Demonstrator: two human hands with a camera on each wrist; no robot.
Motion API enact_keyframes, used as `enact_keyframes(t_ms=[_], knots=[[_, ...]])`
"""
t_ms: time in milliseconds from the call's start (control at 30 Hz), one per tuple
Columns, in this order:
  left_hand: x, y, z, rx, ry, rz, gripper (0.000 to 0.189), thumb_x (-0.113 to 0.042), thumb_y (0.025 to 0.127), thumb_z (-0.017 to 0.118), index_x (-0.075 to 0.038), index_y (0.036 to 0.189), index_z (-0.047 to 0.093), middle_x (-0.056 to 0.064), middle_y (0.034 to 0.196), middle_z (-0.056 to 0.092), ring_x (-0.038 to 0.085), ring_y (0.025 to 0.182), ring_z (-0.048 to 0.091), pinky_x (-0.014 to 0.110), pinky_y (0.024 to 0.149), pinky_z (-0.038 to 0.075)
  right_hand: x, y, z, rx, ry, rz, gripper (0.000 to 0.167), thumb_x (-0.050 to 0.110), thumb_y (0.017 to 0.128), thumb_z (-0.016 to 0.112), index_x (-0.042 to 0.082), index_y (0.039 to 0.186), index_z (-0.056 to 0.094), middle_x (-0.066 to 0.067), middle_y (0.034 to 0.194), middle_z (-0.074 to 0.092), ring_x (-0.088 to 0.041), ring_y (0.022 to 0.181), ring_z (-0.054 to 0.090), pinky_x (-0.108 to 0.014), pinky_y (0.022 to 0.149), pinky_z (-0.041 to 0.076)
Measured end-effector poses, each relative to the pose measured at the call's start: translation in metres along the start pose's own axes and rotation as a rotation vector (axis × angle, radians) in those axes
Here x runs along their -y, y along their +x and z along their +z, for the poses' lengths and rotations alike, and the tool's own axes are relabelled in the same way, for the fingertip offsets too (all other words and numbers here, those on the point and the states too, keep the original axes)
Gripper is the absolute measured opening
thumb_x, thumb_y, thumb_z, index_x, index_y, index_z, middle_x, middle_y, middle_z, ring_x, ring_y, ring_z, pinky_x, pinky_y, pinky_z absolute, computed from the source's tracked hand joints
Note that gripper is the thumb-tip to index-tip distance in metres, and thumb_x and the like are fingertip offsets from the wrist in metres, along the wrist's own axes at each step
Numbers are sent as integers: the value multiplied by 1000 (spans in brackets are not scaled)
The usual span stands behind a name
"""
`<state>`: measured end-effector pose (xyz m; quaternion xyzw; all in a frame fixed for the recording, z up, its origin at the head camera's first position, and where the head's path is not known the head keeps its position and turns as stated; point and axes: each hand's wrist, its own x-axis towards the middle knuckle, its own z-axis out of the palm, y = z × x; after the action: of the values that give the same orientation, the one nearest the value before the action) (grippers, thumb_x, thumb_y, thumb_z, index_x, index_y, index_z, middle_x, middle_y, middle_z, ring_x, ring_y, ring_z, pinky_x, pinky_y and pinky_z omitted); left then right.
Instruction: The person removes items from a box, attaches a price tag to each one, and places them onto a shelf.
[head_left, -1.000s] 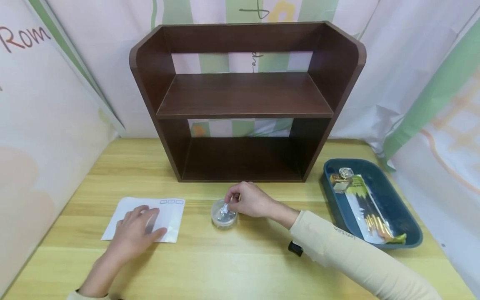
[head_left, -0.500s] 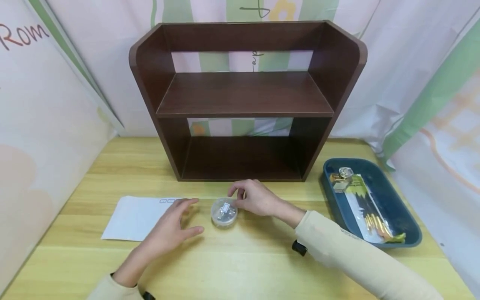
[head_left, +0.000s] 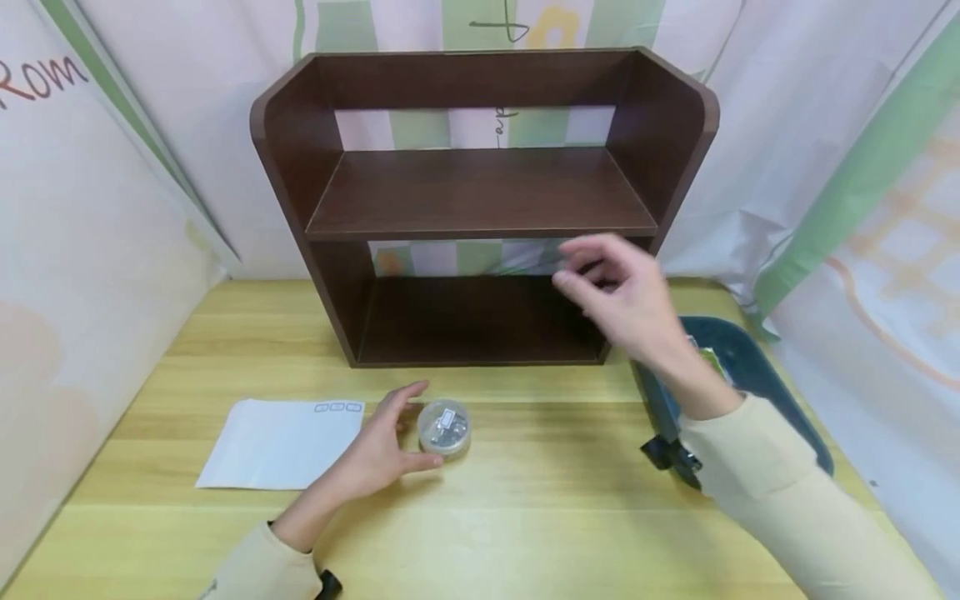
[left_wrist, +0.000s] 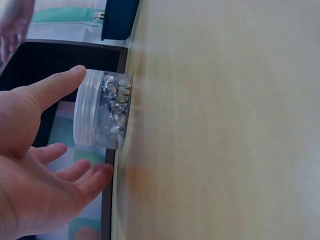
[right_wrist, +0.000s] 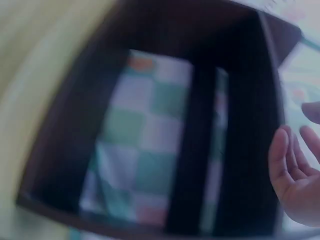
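Observation:
A small round clear jar (head_left: 444,429) with a white label on its lid stands on the table. Silvery metal pieces that look like thumbtacks fill its lower part (left_wrist: 118,102) in the left wrist view. My left hand (head_left: 378,454) spreads around the jar's left side; the thumb (left_wrist: 72,77) lies at the lid edge, while the other fingers are apart from the jar. My right hand (head_left: 626,296), blurred, is raised in front of the shelf's right side with loosely bent fingers and holds nothing. The right wrist view shows this hand (right_wrist: 297,175) at its edge.
A dark brown two-tier shelf (head_left: 480,192) stands at the back. A white sheet or envelope (head_left: 262,446) lies at left. At right is a dark teal tray (head_left: 750,367), partly hidden by the right arm, with a green-topped packet (head_left: 711,360) in it.
My left hand has moved right from the white sheet to the jar. My right hand has left the jar's label and risen to the right, in front of the shelf.

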<state>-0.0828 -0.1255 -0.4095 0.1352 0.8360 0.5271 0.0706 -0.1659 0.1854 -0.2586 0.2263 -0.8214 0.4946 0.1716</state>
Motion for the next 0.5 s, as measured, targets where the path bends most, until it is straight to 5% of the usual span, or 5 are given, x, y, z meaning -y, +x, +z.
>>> enact_keyframes(t_ms=[167,333,500], knots=[[1,1,3,29,-19,-19,97,-9,73,90,-8,154,36,19,144,46,36,125,52,52,105,44,10,17,-43,-257,26,6,33,6,88,77,6,120,69,-6,98,67,-16,70,63,-20,53,53],[2,3,4,35,-11,-29,97,-9,73,91,-12,153,37,16,142,48,35,124,53,54,105,43,17,29,-69,-488,5,-63,33,9,86,74,9,119,72,-4,102,66,-14,79,63,-19,64,51],[1,5,5,34,-2,-41,93,-5,73,90,-12,152,40,13,138,51,32,117,56,52,101,46,-1,45,-93,-498,23,-192,43,11,84,67,14,128,67,-7,118,61,-13,82,61,-17,66,51]])
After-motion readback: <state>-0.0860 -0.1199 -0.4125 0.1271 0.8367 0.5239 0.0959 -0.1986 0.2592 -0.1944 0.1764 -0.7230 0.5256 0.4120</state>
